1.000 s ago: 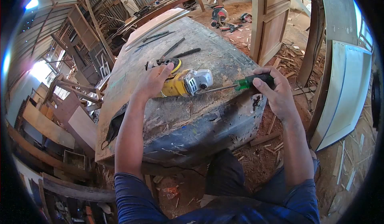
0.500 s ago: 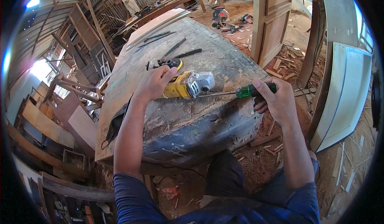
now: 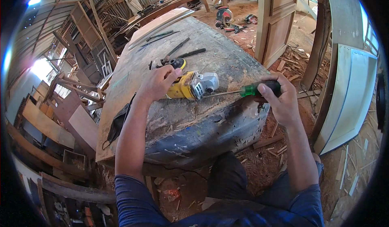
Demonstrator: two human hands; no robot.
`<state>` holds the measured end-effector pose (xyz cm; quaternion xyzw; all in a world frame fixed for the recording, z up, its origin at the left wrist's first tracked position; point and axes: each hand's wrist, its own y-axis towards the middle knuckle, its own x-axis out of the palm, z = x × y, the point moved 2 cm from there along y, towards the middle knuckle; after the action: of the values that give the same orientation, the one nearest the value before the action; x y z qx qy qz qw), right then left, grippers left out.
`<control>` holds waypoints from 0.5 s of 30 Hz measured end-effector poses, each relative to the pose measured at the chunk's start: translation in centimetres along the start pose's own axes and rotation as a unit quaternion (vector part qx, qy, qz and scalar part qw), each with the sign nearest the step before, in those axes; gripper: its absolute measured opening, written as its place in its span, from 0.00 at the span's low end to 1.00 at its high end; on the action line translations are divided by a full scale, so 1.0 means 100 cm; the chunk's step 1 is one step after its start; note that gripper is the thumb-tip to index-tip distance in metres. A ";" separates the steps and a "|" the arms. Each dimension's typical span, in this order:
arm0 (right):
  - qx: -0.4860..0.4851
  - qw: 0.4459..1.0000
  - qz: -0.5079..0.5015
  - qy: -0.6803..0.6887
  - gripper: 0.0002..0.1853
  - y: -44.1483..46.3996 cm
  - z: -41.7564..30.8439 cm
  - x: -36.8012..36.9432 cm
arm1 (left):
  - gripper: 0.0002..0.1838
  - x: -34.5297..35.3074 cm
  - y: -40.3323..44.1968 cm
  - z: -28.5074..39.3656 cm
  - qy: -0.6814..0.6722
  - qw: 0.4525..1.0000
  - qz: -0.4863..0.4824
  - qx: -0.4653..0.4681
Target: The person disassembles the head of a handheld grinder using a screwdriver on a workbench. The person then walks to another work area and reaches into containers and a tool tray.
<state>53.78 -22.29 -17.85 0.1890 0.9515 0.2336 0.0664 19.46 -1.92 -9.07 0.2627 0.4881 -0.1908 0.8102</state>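
A yellow angle grinder (image 3: pixel 180 87) with a silver gear head lies on the worn workbench (image 3: pixel 227 51). My left hand (image 3: pixel 157 83) is wrapped round its body from the left, its fingers partly hidden. In my right hand (image 3: pixel 281 99) is a screwdriver (image 3: pixel 249 90) with a green and black handle, gripped from the right. The thin shank points left, and its tip meets the grinder near the gear head; the exact contact is too small to make out. Just behind the grinder sits a black and yellow round part (image 3: pixel 177 63).
Several dark hand tools (image 3: pixel 192 53) lie farther back on the bench. A dark cloth (image 3: pixel 118 123) hangs at its left edge. A panelled wooden door (image 3: pixel 276 24) stands at the right, and a circular saw (image 3: pixel 224 16) sits on the floor strewn with wood scraps.
My right hand has turned and rolled the screwdriver handle, with the fingers now higher over it. The grinder and my left hand have stayed almost still.
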 end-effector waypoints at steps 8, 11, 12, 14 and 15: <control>0.187 0.973 -0.130 0.034 0.22 -0.009 -0.023 -0.005 | 0.29 0.005 0.003 -0.005 0.001 1.000 0.007 -0.001; 0.245 0.944 -0.218 -0.030 0.25 -0.010 -0.033 -0.009 | 0.29 0.004 0.003 -0.006 0.006 1.000 0.005 0.010; 0.254 0.932 -0.253 -0.052 0.27 -0.011 -0.036 -0.010 | 0.29 0.004 0.003 -0.006 0.007 1.000 0.005 0.019; 0.231 0.923 -0.297 -0.082 0.29 -0.008 -0.039 -0.006 | 0.28 0.005 0.001 -0.003 0.005 1.000 0.009 0.018; 0.210 0.922 -0.315 -0.083 0.29 -0.007 -0.033 -0.002 | 0.28 0.004 0.000 -0.001 0.006 1.000 0.012 0.019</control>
<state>53.02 -24.30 -15.21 -0.0920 0.9802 -0.0208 0.1743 19.60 -1.86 -9.46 0.2849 0.4862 -0.1884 0.8043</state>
